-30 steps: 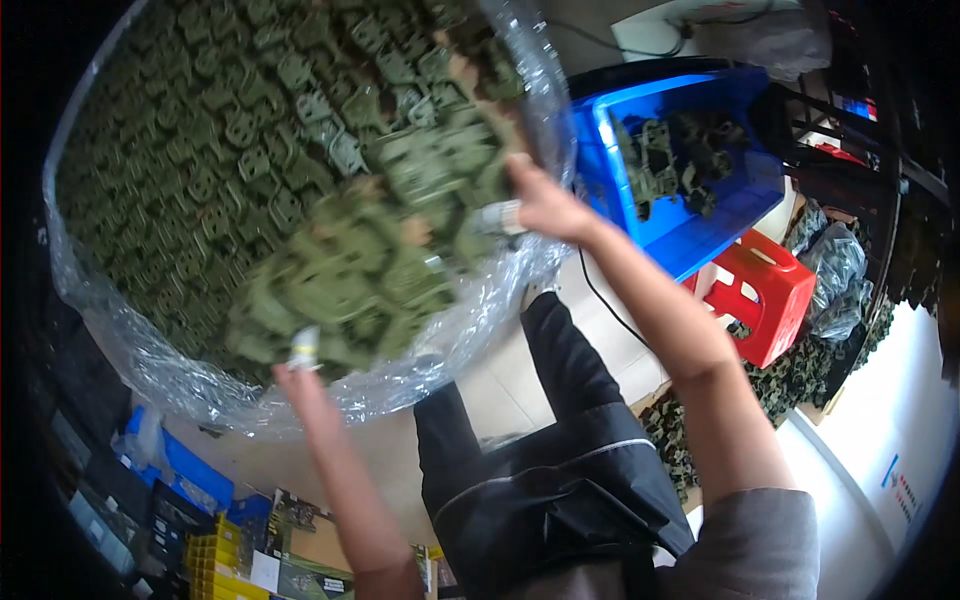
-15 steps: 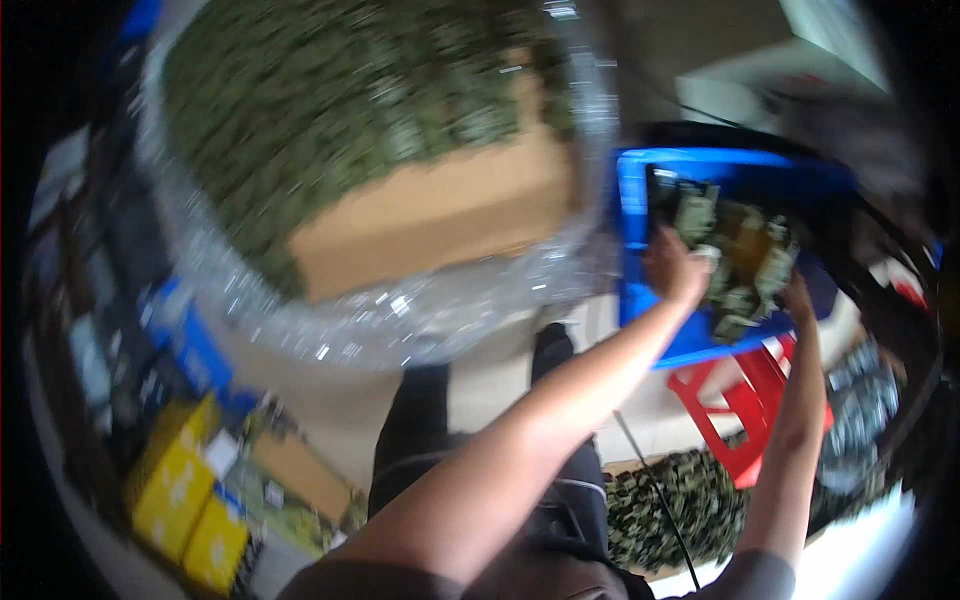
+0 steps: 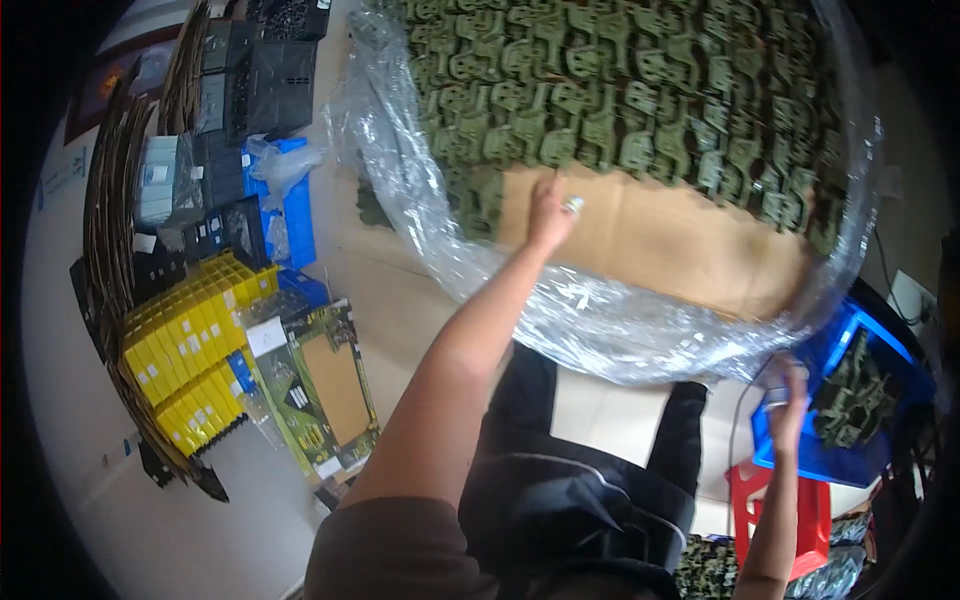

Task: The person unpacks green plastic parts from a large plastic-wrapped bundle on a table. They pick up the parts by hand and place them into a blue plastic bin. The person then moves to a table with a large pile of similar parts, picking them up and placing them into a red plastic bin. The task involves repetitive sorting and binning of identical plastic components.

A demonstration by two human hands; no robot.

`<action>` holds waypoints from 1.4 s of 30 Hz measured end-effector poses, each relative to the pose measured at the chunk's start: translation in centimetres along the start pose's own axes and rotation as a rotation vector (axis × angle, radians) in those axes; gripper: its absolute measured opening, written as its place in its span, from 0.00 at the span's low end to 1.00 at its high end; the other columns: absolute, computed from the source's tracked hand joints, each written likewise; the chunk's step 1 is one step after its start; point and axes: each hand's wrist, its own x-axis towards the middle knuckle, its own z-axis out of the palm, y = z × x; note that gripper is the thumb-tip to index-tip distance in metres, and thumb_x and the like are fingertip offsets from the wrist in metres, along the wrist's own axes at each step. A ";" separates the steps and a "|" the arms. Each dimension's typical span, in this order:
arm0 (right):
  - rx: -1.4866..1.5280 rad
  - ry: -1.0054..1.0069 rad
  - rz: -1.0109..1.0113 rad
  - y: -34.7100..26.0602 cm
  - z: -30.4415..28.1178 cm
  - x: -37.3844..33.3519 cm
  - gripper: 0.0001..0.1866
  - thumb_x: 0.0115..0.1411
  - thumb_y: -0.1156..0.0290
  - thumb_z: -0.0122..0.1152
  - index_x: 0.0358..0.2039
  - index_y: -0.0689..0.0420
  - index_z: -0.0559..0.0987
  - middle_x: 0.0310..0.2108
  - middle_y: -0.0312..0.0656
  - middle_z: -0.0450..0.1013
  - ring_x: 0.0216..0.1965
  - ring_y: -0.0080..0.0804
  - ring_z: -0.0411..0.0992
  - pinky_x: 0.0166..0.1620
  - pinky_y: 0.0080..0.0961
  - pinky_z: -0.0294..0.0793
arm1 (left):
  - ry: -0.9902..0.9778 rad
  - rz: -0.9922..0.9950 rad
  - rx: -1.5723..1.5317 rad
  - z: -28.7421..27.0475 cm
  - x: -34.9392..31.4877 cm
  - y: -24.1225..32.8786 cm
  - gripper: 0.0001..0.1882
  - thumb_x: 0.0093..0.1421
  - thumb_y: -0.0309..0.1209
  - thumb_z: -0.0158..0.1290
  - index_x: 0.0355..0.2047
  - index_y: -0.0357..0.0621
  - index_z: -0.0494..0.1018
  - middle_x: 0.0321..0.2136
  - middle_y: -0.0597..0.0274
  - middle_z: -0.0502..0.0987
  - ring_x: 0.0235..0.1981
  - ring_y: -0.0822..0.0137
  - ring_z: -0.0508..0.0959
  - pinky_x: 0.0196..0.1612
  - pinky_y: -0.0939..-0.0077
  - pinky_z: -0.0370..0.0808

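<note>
My left hand [image 3: 549, 215] is over the bare cardboard [image 3: 650, 225], fingers stretched toward the near edge of the stacked green parts [image 3: 560, 130]. A small white wrap shows at its thumb, which stands apart from the fingers. Nothing is visible in that hand. The green parts look like moulded plastic pieces, laid in tight rows. My right hand [image 3: 790, 400] is at the left rim of a blue bin [image 3: 835, 465], beside the clear plastic liner [image 3: 640, 350]. Something greyish shows at its fingers, too blurred to name. More green parts [image 3: 855, 395] lie loose in the bin.
A red stool [image 3: 745, 510] is under the bin. Left stand stacked yellow bins [image 3: 190, 350], dark grey crates [image 3: 280, 85], a blue crate [image 3: 285, 210] and flattened cardboard [image 3: 105, 230]. A printed panel [image 3: 330, 380] lies near them. Bagged parts [image 3: 710, 570] are at lower right.
My left hand has left the blue bin and come over the cardboard by the stacked rows. My right hand has drawn back to the bin's left rim. The view has turned left.
</note>
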 end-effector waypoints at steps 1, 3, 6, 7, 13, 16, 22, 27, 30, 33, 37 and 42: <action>0.013 -0.203 0.065 -3.1 4.9 0.6 0.24 0.45 0.79 0.55 0.47 0.60 0.66 0.46 0.47 0.66 0.52 0.42 0.60 0.53 0.31 0.58 | -0.061 -0.117 0.055 -2.5 2.4 -3.9 0.33 0.47 0.35 0.53 0.53 0.39 0.55 0.49 0.42 0.60 0.52 0.48 0.59 0.55 0.65 0.55; 0.077 -0.447 -0.031 -10.4 13.9 3.3 0.23 0.46 0.77 0.56 0.46 0.59 0.67 0.45 0.49 0.65 0.52 0.46 0.59 0.52 0.32 0.59 | -0.012 -0.278 -0.175 -6.5 6.5 -13.2 0.32 0.50 0.37 0.50 0.54 0.40 0.54 0.51 0.40 0.58 0.54 0.47 0.57 0.56 0.66 0.54; 0.192 -0.228 -0.099 -16.0 26.3 10.4 0.22 0.47 0.72 0.57 0.45 0.58 0.67 0.44 0.51 0.65 0.48 0.47 0.62 0.50 0.34 0.61 | 0.111 -0.340 -0.002 -10.0 9.6 -19.2 0.31 0.52 0.33 0.46 0.55 0.40 0.51 0.49 0.39 0.61 0.52 0.46 0.59 0.54 0.64 0.56; 0.258 -0.111 -0.035 -17.4 30.0 13.1 0.23 0.48 0.69 0.57 0.46 0.57 0.67 0.44 0.51 0.65 0.47 0.46 0.63 0.48 0.34 0.63 | 0.030 -0.554 -0.024 -12.3 9.8 -18.8 0.33 0.51 0.33 0.46 0.57 0.40 0.47 0.49 0.39 0.61 0.51 0.45 0.60 0.54 0.62 0.56; 0.027 -0.959 -0.532 -26.3 48.0 9.5 0.18 0.47 0.71 0.47 0.42 0.53 0.70 0.33 0.48 0.72 0.38 0.44 0.69 0.40 0.36 0.67 | -0.020 -0.559 0.684 -23.1 2.3 -34.1 0.44 0.49 0.29 0.50 0.59 0.50 0.35 0.55 0.42 0.52 0.55 0.46 0.54 0.54 0.62 0.55; 0.112 -1.006 -0.156 -29.5 47.1 13.0 0.16 0.45 0.73 0.47 0.38 0.51 0.73 0.32 0.46 0.72 0.36 0.43 0.70 0.37 0.34 0.69 | -0.205 -0.429 0.806 -24.5 2.1 -34.6 0.40 0.47 0.22 0.49 0.59 0.48 0.43 0.53 0.44 0.54 0.51 0.49 0.59 0.53 0.62 0.58; 0.552 0.315 0.323 -27.4 47.4 20.5 0.23 0.49 0.73 0.54 0.46 0.58 0.62 0.42 0.46 0.64 0.41 0.34 0.64 0.41 0.26 0.65 | -0.225 -0.117 0.227 -21.4 3.9 -35.7 0.36 0.44 0.24 0.52 0.55 0.40 0.52 0.51 0.45 0.56 0.53 0.47 0.58 0.54 0.61 0.56; 0.912 -0.112 0.442 -28.4 48.4 24.0 0.27 0.50 0.70 0.53 0.51 0.56 0.58 0.49 0.48 0.59 0.49 0.34 0.58 0.50 0.24 0.56 | 0.166 -0.534 0.211 -17.9 7.6 -40.3 0.51 0.38 0.39 0.58 0.57 0.37 0.40 0.51 0.34 0.54 0.51 0.44 0.59 0.54 0.62 0.57; 0.590 -0.116 0.485 -28.4 50.4 24.7 0.34 0.46 0.64 0.61 0.51 0.60 0.57 0.45 0.49 0.63 0.45 0.35 0.62 0.46 0.25 0.61 | 0.118 -0.507 -0.112 -19.0 6.5 -45.9 0.55 0.36 0.37 0.60 0.58 0.40 0.35 0.49 0.38 0.61 0.49 0.49 0.64 0.53 0.67 0.59; 0.445 0.006 0.400 -28.1 51.7 24.6 0.36 0.46 0.63 0.62 0.52 0.61 0.55 0.43 0.51 0.64 0.45 0.37 0.63 0.45 0.27 0.63 | -0.011 -0.522 -0.299 -19.5 6.5 -46.8 0.56 0.37 0.38 0.60 0.58 0.43 0.32 0.48 0.41 0.62 0.48 0.50 0.66 0.52 0.68 0.59; 0.426 0.047 0.456 -29.7 51.5 24.6 0.45 0.40 0.55 0.66 0.53 0.59 0.52 0.42 0.58 0.61 0.48 0.50 0.57 0.47 0.37 0.61 | -0.170 -0.627 0.042 -18.9 8.3 -43.6 0.53 0.39 0.39 0.58 0.58 0.42 0.35 0.48 0.40 0.62 0.49 0.52 0.66 0.53 0.68 0.57; 0.541 0.003 0.379 -29.1 50.5 22.4 0.43 0.41 0.57 0.65 0.52 0.59 0.53 0.44 0.58 0.62 0.45 0.50 0.61 0.46 0.37 0.61 | 0.085 -0.360 -0.274 -18.3 5.1 -44.6 0.48 0.41 0.33 0.58 0.56 0.33 0.41 0.49 0.40 0.60 0.52 0.54 0.62 0.51 0.71 0.58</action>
